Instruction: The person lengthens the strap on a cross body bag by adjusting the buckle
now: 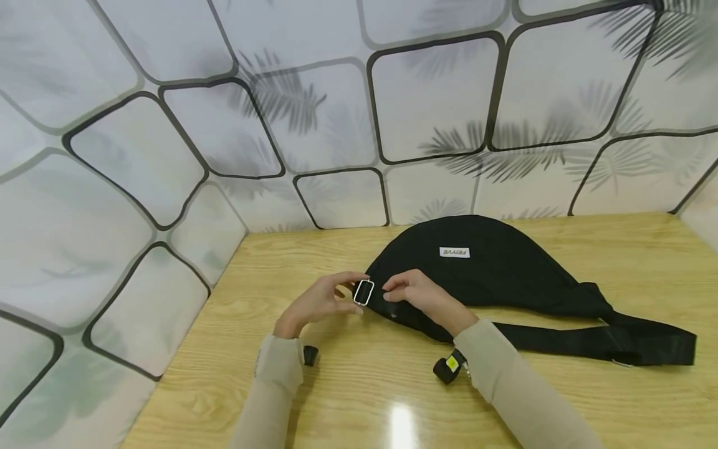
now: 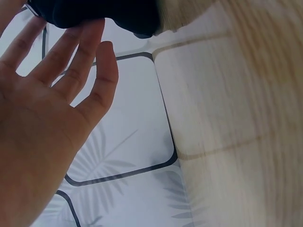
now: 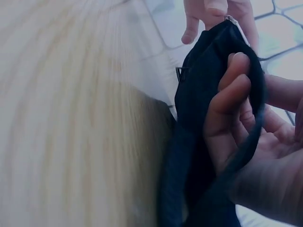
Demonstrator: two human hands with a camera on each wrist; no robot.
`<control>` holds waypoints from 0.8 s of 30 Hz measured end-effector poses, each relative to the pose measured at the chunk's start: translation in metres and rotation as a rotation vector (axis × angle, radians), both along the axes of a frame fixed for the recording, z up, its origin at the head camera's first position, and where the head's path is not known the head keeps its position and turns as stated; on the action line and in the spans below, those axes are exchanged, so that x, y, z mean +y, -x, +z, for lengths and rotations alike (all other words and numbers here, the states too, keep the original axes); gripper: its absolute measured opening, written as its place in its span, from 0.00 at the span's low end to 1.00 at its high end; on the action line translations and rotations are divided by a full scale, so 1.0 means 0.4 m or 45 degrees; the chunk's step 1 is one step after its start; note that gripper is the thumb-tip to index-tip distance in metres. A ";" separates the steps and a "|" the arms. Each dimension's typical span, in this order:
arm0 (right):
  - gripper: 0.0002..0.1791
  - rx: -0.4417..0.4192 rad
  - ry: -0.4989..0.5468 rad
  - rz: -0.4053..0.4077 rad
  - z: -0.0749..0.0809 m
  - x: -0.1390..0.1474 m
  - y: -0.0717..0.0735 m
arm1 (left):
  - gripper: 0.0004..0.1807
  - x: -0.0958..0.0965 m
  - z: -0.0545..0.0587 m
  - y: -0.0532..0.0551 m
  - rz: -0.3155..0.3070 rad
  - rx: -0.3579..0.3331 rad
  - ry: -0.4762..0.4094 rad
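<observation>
A black waist bag (image 1: 482,268) with a small white label lies on the table. At its left end, my left hand (image 1: 322,302) pinches a silver-rimmed slide buckle (image 1: 364,292) between thumb and fingers. My right hand (image 1: 423,298) is just right of the buckle, over the bag's left part, with its fingers bent. A black strap (image 3: 258,109) loops past these fingers in the right wrist view, and their tips show nothing between them. In the left wrist view only the dark lower edge of the bag (image 2: 109,12) appears, above the spread fingers.
The bag's belt (image 1: 561,338) stretches right and folds back at its end. A patterned wall (image 1: 331,125) closes off the back and left of the wooden table (image 1: 359,399). Near the right cuff is a small black device (image 1: 447,369) with a yellow patch.
</observation>
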State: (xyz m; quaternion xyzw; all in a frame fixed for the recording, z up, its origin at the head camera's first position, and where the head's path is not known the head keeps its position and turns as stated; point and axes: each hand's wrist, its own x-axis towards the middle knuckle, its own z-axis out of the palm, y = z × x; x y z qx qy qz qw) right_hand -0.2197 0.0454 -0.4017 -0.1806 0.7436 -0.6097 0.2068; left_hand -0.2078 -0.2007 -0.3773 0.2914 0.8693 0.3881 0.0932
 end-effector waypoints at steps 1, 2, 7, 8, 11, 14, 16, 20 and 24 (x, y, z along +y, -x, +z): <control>0.11 -0.032 0.054 0.000 -0.003 0.000 0.001 | 0.31 0.000 0.001 0.000 0.002 0.007 -0.005; 0.11 -0.062 0.103 0.001 -0.003 -0.001 0.002 | 0.31 0.000 0.001 0.000 0.001 0.015 -0.013; 0.09 -0.164 0.259 -0.011 -0.002 -0.018 0.000 | 0.28 -0.001 0.004 -0.002 -0.001 0.044 -0.034; 0.09 -0.167 0.272 -0.008 -0.002 -0.023 -0.001 | 0.28 0.001 0.003 -0.002 -0.011 0.036 -0.033; 0.09 -0.181 0.297 -0.011 -0.001 -0.034 -0.003 | 0.27 0.007 -0.001 0.000 -0.032 0.016 -0.025; 0.11 -0.158 0.268 -0.015 0.000 -0.034 -0.001 | 0.26 0.013 -0.004 0.004 -0.042 0.007 -0.020; 0.12 -0.129 0.203 -0.022 0.000 -0.025 0.000 | 0.26 0.014 -0.005 0.004 -0.036 0.016 -0.016; 0.13 -0.051 0.033 0.006 0.000 0.006 0.003 | 0.26 0.014 -0.005 0.002 -0.014 0.018 -0.010; 0.10 -0.039 -0.055 0.019 0.002 0.031 0.002 | 0.26 0.017 -0.004 -0.001 0.009 0.022 -0.009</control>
